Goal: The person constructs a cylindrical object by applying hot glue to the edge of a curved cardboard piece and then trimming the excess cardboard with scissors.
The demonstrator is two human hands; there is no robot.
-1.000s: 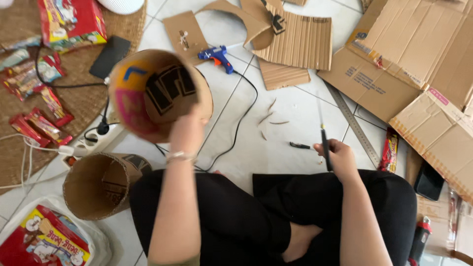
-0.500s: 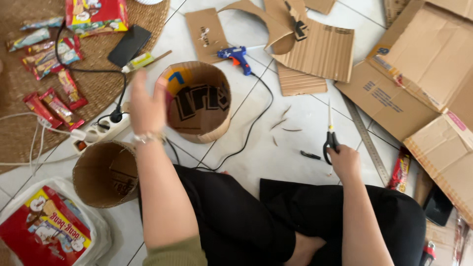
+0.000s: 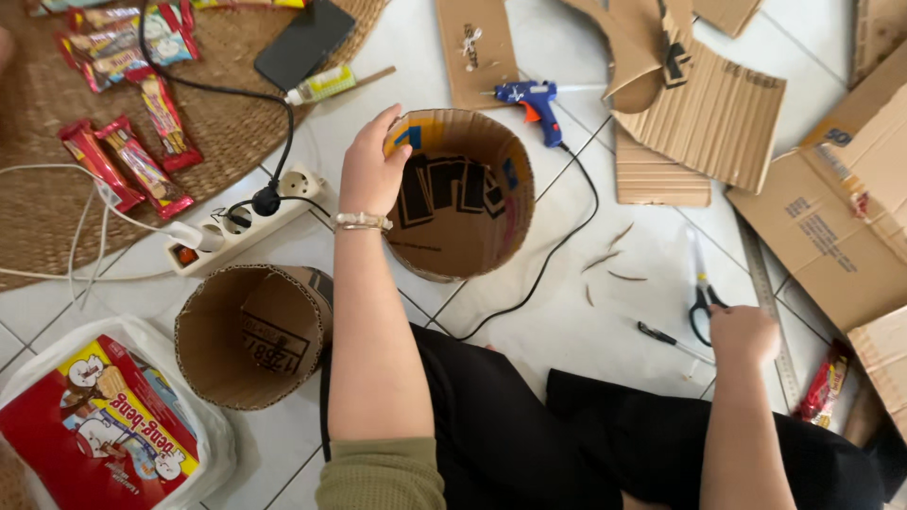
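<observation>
Cardboard cylinder (image 3: pixel 460 194), open end up, stands on the tiled floor (image 3: pixel 567 331) in front of the seated person, with dark printed shapes on its inner wall. Left hand (image 3: pixel 371 170) curls over its left rim, fingers hooked on the edge, gripping it. Right hand (image 3: pixel 744 335) rests closed over the handles of the scissors (image 3: pixel 700 288), blades pointing far. A second cardboard cylinder (image 3: pixel 250 335) sits near left, a blue glue gun (image 3: pixel 531 102) just beyond the far rim, its cord trailing near. To hold well, I judge the grip should stay light, so the thin wall keeps round, and the scissors' blades should stay clear of the cord.
</observation>
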